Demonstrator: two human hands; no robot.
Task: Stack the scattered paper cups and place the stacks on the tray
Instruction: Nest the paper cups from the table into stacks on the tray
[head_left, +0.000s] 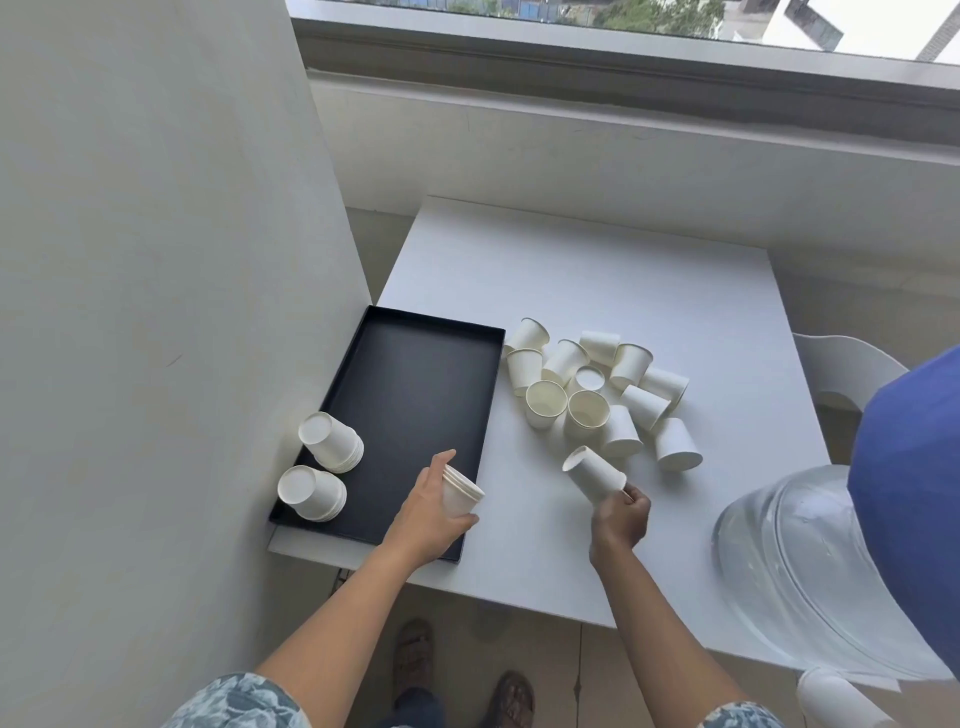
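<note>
Gripping a short nested stack (461, 494), left hand (426, 512) hides its lower part above the tray (410, 395) edge. Right hand (621, 519) pinches one tilted cup (594, 474); fingertips hidden. Loose cups (597, 395) overlap on bench (597, 270), count unclear.

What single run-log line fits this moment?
left hand: holds short white paper cup stack | right hand: holds single white paper cup | black rectangular tray: two stacks

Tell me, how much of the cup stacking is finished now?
Done: two upside-down stacks stand on the black tray. In hand: the left hand holds a short stack, the right hand a single cup. Left: the loose pile on the table.
</note>
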